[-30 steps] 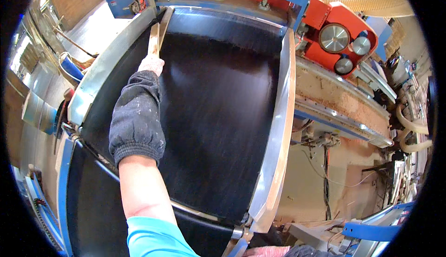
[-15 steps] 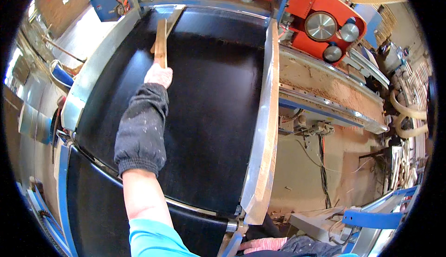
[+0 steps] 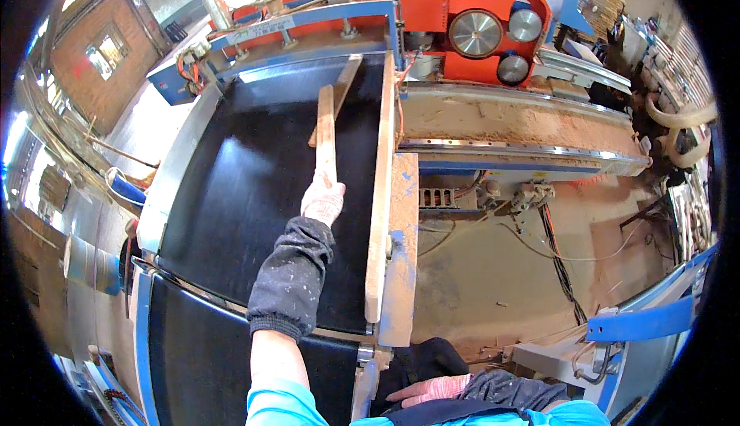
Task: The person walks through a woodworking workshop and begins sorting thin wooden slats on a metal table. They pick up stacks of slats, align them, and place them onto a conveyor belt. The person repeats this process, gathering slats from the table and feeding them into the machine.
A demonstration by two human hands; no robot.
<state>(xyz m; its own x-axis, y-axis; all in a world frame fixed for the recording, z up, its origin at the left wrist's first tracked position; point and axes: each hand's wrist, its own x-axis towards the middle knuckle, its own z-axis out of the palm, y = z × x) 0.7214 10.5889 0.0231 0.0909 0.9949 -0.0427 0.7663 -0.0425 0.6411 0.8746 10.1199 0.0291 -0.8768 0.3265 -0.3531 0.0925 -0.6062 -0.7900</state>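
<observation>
Left grip (image 3: pixel 322 201) is clamping a wooden strip (image 3: pixel 327 129); another strip (image 3: pixel 346 79) is lying on the black belt (image 3: pixel 254 187); right grip (image 3: pixel 435 390) is showing indeterminable closure.

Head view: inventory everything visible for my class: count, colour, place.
Belts: 2, black, left of centre, end to end
Strips: 2, light brown, over the far belt, overlapping
Beam: 1, blue, across the far end
Housing: 1, red, top, right of centre
Discs: 3, silver, on the housing
Sawdust: uncountable, tan, right of belts
Cables: several, black, hanging at right
Hoses: several, cream, top and right
Drum: 1, white-blue, far left
Left hand: 1, pinkish-gloved, gripping a strip
Right hand: 1, pinkish-gloved, bottom centre
Sleeves: 2, black, behind the hands
</observation>
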